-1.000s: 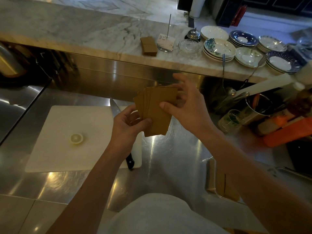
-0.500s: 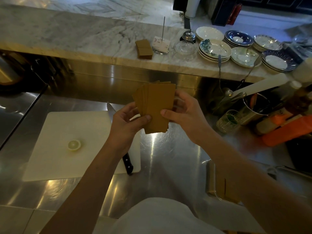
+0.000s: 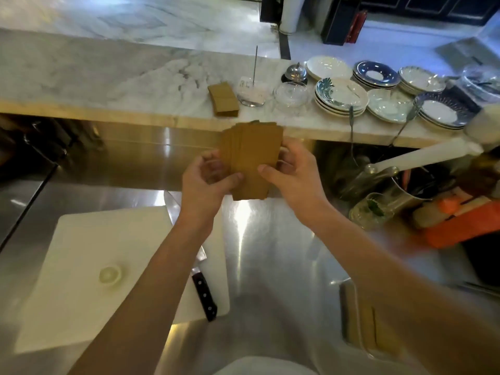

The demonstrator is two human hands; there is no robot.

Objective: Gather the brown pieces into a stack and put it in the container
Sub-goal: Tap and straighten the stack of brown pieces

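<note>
Both hands, left hand (image 3: 207, 182) and right hand (image 3: 290, 175), grasp the fanned brown pieces (image 3: 251, 161) upright at center frame, above the steel bench (image 3: 270, 253), so I can square their edges into a stack.

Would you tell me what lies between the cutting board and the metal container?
In the head view, only bare steel counter separates cutting board from container.

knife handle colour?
Black with silver rivets, on the knife handle; head view.
</note>
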